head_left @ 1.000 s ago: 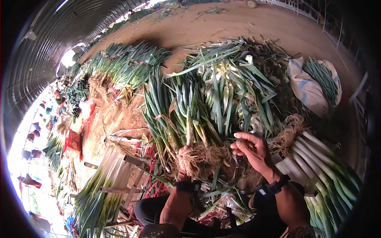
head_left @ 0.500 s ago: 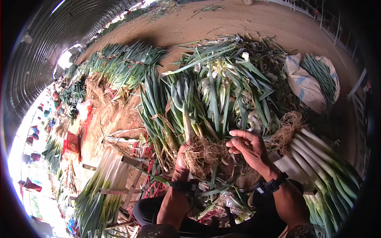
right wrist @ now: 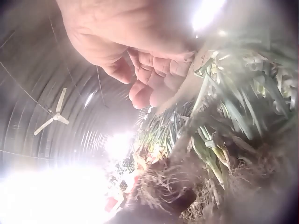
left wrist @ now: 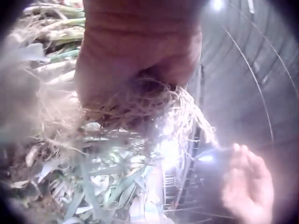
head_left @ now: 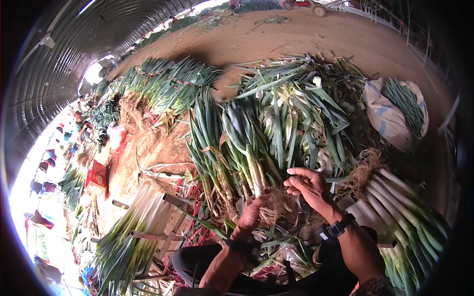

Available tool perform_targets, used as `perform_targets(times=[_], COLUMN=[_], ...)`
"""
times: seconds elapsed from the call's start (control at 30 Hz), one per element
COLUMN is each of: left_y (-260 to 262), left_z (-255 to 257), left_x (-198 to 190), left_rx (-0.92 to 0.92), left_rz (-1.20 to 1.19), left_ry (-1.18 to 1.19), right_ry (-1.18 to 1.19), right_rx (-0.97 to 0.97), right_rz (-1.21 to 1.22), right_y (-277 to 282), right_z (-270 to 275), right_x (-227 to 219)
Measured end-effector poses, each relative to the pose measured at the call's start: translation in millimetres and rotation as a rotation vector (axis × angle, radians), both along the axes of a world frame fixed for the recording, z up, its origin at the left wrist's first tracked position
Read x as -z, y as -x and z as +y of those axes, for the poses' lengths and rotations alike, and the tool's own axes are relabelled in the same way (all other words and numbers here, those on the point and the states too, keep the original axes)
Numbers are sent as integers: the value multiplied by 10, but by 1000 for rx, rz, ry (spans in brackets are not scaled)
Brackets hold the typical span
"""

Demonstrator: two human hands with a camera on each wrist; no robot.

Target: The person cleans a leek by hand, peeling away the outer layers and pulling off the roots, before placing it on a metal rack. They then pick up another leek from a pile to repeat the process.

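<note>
A big pile of green leeks lies in front of me, root ends toward me. My left hand grips one leek at its root end, the brown roots sticking out beside the fingers. In the left wrist view the left hand is curled round the tangled roots. My right hand hovers just right of the roots, fingers loosely bent and holding nothing. The right wrist view shows the right hand above the leek leaves.
Trimmed white leeks are stacked at my right, more on a wooden frame at my left. A white sack with greens lies at the far right. Another leek heap and bare dirt floor lie beyond.
My left hand has shifted right and drawn a leek's root end toward me out of the pile. The right hand has stayed almost in place above the roots.
</note>
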State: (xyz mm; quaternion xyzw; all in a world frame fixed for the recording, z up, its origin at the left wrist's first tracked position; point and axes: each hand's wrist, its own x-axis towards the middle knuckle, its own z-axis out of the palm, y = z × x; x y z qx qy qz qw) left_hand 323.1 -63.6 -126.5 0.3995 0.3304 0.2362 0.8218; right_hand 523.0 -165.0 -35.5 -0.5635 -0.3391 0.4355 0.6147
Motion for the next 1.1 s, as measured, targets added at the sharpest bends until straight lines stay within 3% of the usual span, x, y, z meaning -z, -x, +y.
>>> perform_targets(times=[0.1,0.2,0.27,0.33,0.4,0.43,0.53,0.6,0.67,0.7,0.73,0.8,0.93,1.0,1.03,1.1], left_y=[61,124,183,275,282,315,221,67,-92,-198,-226,-289,-460,-551,-536,-278], left_z=[-325,-688,-957,-1117,-1204,-1053,-788,-532,-278,-213,-178,-96,-271,-178,-236,-149], left_x=[-219,-322,-456,-298,-108,247,-211,-729,-1014,-1059,-1027,-967,-843,-432,-478,248], left_rx=[-50,142,207,318,441,680,343,47,-49,-53,-31,12,-217,-392,-467,-333], left_rz=[-37,-145,-85,-155,-71,103,203,76,146,13,55,134,96,0,-14,344], left_ry=[-36,-193,-195,-136,-258,-590,-457,-412,-598,-588,-544,-461,-399,-287,-296,-275], right_ry=[74,92,110,18,-45,-66,-116,-179,-242,-201,-169,-90,-138,-118,-168,-185], right_rx=[11,63,77,78,12,60,104,142,145,144,140,131,117,99,54,-93], right_rz=[45,199,313,423,521,436,2,18,82,52,-27,84,294,156,229,395], right_y=[20,69,36,-31,-38,-52,-51,53,159,161,179,178,280,256,310,289], right_z=[100,235,347,449,446,447,423,379,334,320,310,282,326,338,368,374], right_x=[-42,-27,31,159,68,171,242,152,-13,42,61,86,127,181,136,98])
